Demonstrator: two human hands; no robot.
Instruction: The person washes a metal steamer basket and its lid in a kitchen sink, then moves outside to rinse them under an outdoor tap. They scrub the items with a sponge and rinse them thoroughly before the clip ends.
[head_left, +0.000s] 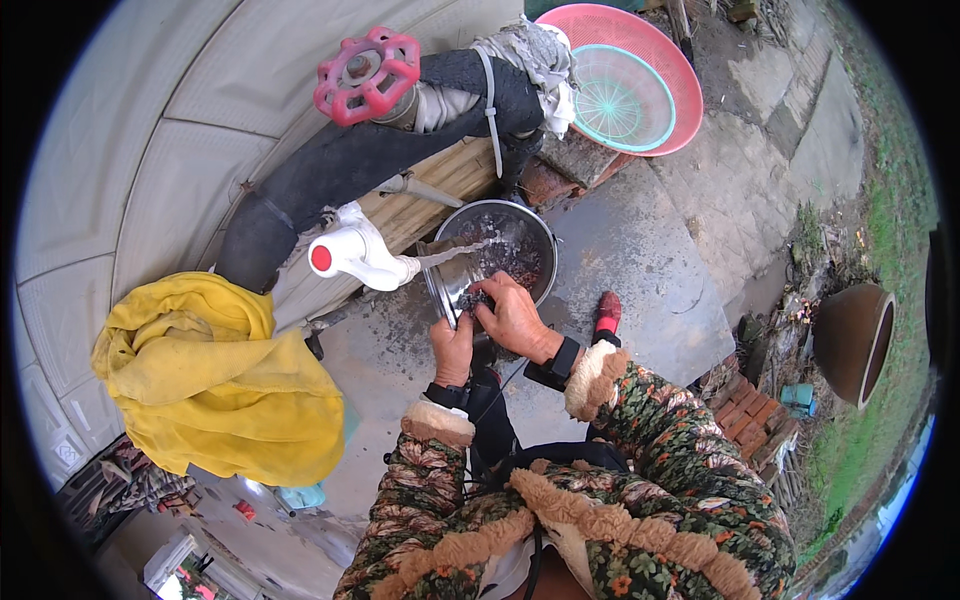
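My left hand (453, 351) grips the near rim of a shiny metal pot (448, 283), which is tilted beside a larger round metal basin (553, 259). My right hand (514, 316) is at the same rim, its fingers against a dark scouring pad or clump (475, 300); the fingertips are partly hidden. Water runs from a white plastic tap (375, 259) with a red cap, over the pot and into the basin. Dark and reddish bits lie in the wet basin.
A black-wrapped pipe (315, 180) with a red valve wheel (367, 75) runs above the tap. A yellow cloth (225, 382) hangs at left. Pink (686, 97) and turquoise (660, 135) plastic baskets stand beyond the basin. At right are bricks (746, 416) and a brown clay pot (844, 337).
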